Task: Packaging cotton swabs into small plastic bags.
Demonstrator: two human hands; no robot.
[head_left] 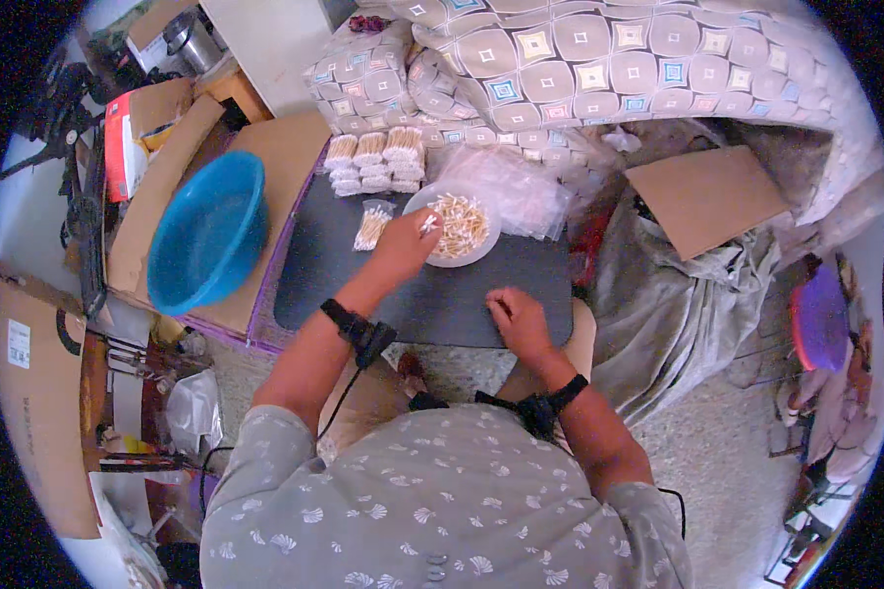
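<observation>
A white round bowl (440,257) full of loose cotton swabs (462,224) stands on a dark grey tabletop (432,309). My left hand (406,243) is at the bowl's left rim, its fingers closed on a few cotton swabs whose white tips show by the thumb. Just left of it lies a small clear bag of cotton swabs (371,226). Near the table's front right corner, my right hand (521,319) is curled into a loose fist, with nothing seen in it. Behind, stacked packs of cotton swabs (375,160) sit beside a pile of clear plastic bags (521,191).
A blue basin (209,234) rests on a cardboard box (290,147) left of the table. To the right, a cardboard sheet (707,199) lies over grey cloth (658,309). Patterned fabric (599,69) borders the far side. Each wrist wears a black strap with a device.
</observation>
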